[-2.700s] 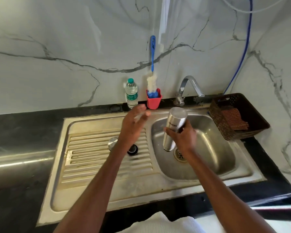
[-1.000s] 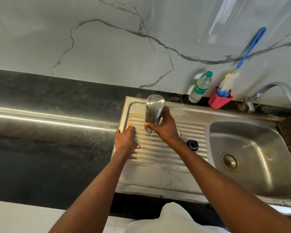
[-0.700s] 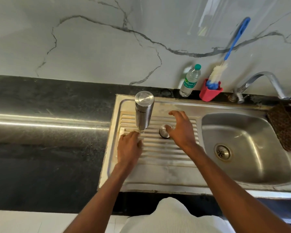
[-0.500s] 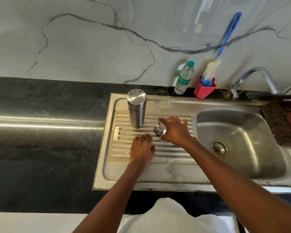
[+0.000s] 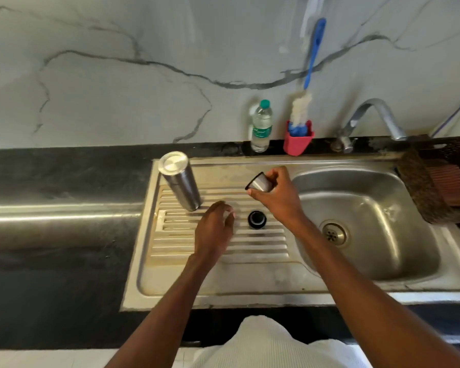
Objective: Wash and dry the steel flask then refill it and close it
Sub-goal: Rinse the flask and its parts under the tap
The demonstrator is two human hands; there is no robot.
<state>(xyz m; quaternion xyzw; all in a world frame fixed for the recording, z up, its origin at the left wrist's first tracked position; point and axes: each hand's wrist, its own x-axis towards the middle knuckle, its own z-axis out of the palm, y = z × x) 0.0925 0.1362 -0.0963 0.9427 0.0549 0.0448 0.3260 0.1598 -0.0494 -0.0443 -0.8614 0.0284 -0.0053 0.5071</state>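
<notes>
The steel flask (image 5: 179, 180) stands upside down at the back left of the ribbed drainboard (image 5: 258, 245). My right hand (image 5: 275, 193) holds the small steel cap cup (image 5: 259, 183) lifted above the drainboard, its dark opening tilted to the left. A black inner stopper (image 5: 256, 219) sits on the ribs just below that hand. My left hand (image 5: 215, 229) hovers over the ribs between flask and stopper, fingers loosely curled and holding nothing.
The sink basin (image 5: 377, 208) with its drain lies to the right, the tap (image 5: 369, 120) behind it. A plastic water bottle (image 5: 261, 126) and a red holder with a blue brush (image 5: 298, 136) stand at the wall. A brown basket (image 5: 436, 179) with a cloth sits far right.
My right hand set the flask upside down on the drainboard, let go, then picked up the steel cap cup and raised it. My left hand drew back from the flask's base.
</notes>
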